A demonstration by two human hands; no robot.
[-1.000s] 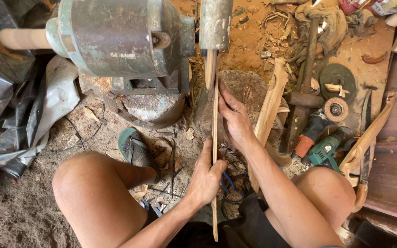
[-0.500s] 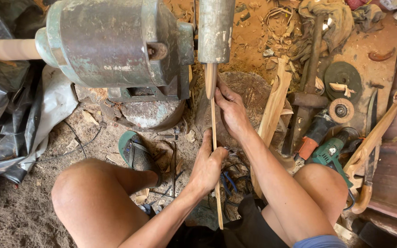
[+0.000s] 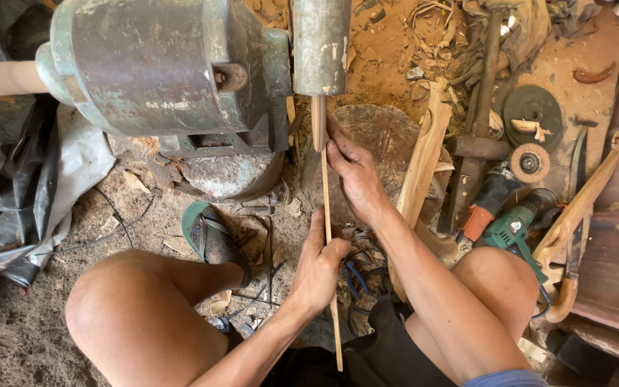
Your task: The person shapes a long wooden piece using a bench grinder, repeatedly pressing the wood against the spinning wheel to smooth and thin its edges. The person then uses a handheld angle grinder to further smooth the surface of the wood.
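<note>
Wooden stick (image 3: pixel 327 236), thin and long, is gripped by both hands: left hand (image 3: pixel 318 266) steadies its lower part, right hand (image 3: pixel 356 172) guides its tip against the grinder drum (image 3: pixel 320 46) just above.

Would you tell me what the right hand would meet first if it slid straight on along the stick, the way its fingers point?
Probably the metal cylinder: the right hand points up the thin wooden stick toward it, though depth is unclear.

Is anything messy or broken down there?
Yes, messy. Wood shavings litter the dirt floor, and the grinding discs and power tool lie loose among them. The thin stick in both hands looks whole.
</note>
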